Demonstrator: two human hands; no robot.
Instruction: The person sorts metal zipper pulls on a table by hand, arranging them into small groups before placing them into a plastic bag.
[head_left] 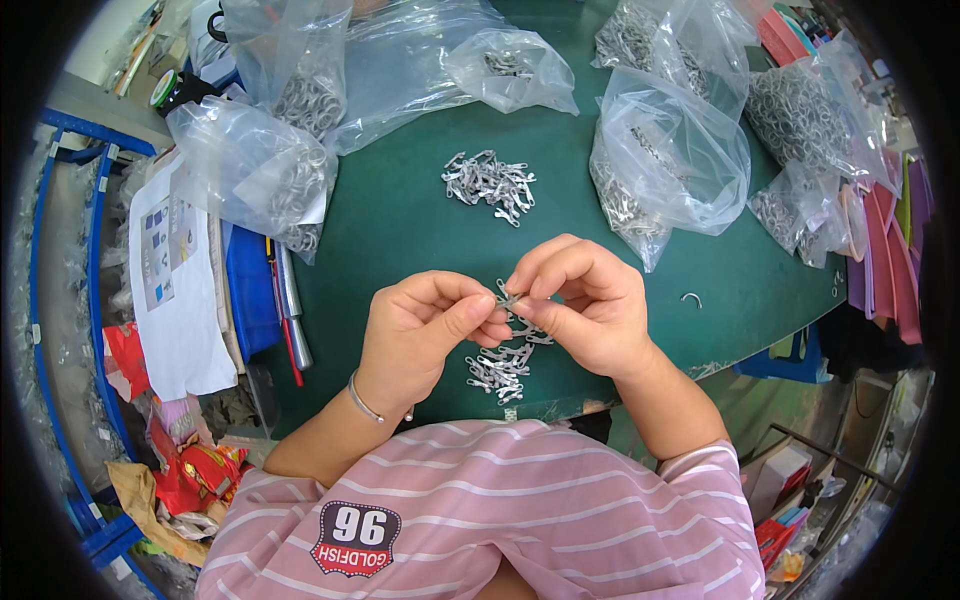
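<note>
My left hand [418, 328] and my right hand [590, 308] meet over the green table [400, 180], both with thumb and fingers pinched. Between the fingertips is a small silver metal piece [506, 298], shaped like a zipper pull with a looped end. Fingers cover part of it, so I cannot tell whether it is one piece or two joined. Right below my hands, close to my body, lies a loose heap of similar metal pieces [498, 372]. Farther off, a second heap of the same kind [488, 184] rests on the table.
Clear plastic bags of metal parts stand around the table: one at the left [265, 180], another at the right [665, 165]. A curved metal bit [692, 298] lies right of my hand. Pens [288, 310] and a blue tray [252, 285] are at the left edge.
</note>
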